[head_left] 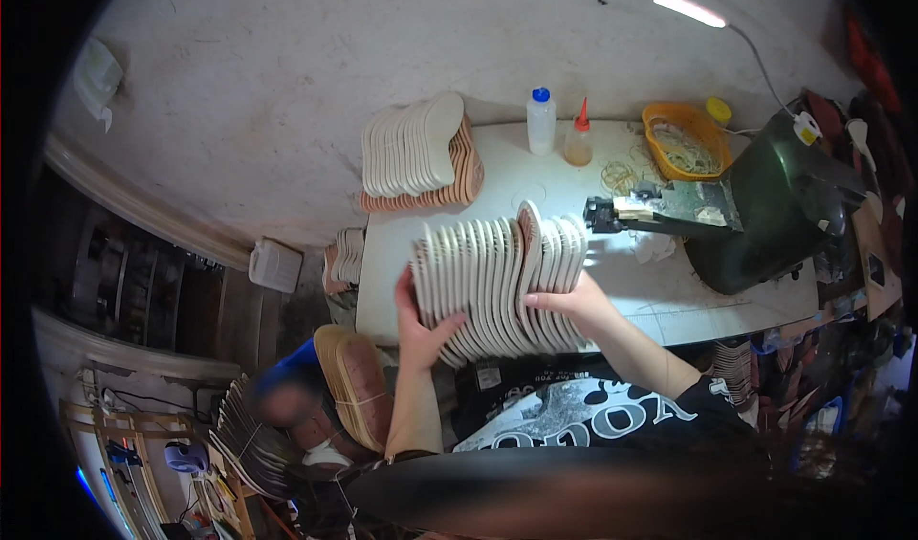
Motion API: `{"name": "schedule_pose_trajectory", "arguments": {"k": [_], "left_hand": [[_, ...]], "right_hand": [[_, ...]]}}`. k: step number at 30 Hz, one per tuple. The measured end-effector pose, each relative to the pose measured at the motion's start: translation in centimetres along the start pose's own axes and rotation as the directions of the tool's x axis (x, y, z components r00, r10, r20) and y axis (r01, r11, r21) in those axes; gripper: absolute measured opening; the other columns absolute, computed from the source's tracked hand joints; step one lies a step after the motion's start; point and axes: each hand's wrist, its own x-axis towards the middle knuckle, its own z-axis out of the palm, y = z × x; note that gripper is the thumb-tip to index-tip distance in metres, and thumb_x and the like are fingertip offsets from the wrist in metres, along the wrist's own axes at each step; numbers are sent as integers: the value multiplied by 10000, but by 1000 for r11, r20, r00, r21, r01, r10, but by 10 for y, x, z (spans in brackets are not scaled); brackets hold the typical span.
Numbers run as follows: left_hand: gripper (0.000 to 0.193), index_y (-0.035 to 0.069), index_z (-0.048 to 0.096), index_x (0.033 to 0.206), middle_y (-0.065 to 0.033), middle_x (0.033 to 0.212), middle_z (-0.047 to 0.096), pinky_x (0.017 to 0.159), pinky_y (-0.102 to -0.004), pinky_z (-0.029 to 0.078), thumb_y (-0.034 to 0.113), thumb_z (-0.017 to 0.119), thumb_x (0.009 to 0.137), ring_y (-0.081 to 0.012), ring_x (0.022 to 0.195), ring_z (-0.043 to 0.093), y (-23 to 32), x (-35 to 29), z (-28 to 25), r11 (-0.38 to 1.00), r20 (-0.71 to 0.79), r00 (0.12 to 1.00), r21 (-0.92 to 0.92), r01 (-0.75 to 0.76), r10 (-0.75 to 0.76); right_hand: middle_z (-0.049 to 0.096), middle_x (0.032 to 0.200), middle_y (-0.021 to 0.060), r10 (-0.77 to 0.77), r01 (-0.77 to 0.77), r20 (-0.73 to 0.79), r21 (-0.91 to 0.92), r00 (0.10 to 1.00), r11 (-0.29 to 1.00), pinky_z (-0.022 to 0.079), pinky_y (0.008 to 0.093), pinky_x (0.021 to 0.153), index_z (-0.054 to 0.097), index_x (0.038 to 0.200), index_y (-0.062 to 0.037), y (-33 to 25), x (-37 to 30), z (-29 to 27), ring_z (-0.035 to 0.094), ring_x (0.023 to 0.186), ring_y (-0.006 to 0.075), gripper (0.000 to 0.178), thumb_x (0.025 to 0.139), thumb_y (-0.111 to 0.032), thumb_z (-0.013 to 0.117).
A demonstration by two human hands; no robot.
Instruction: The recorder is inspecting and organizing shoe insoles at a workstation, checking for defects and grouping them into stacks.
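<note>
Between my two hands stands a long row of pale shoe insoles, packed side by side on edge at the front of the white table. One insole right of the middle sticks up higher than its neighbours and shows a brownish face. My left hand is wrapped round the left end, thumb across the near side. At the right end my right hand grips the row, its thumb pressed on the near edges by the raised insole. Fingers behind the row are mostly hidden.
A stack of white and tan insoles sits at the table's back left. Behind are a blue-capped bottle, a red-tipped bottle and an orange basket of rubber bands. A green sewing machine stands right, beneath a lamp.
</note>
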Motion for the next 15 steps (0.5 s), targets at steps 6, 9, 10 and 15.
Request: {"name": "schedule_pose_trajectory", "arguments": {"k": [6,9,10,15], "left_hand": [[1321,15,84,1494,-149,1483,312,1032,-380,394,208,940,506,-240,1277,425,7,8,-30,998,114,993,-64,-15,23],[1271,7,130,1490,-150,1458,351,1032,-386,394,259,931,535,-238,1281,424,-5,-2,-40,997,60,997,53,-50,47],[1249,-3,156,1485,-154,1445,369,1043,-390,379,316,921,551,-236,1282,424,-6,-2,-38,997,59,996,48,-63,60],[1228,-6,183,1463,-163,1417,390,1074,-405,325,366,917,552,-243,1288,407,8,-2,-8,990,56,992,83,-116,111]], "right_hand": [[423,1384,195,-354,315,23,-508,935,802,349,384,1071,330,1409,-30,-9,-4,-8,420,1298,298,1066,532,-197,914],[457,1365,149,-320,294,86,-660,944,692,353,366,1066,318,1410,-7,16,-7,-3,444,1273,251,1109,506,-180,935],[457,1365,149,-313,288,84,-659,946,694,353,366,1066,318,1410,-7,20,-5,5,444,1273,251,1109,506,-180,935],[507,1256,141,-398,340,-14,-492,917,801,396,356,1020,341,1374,-8,11,-15,23,500,1189,241,980,598,-200,909]]}}
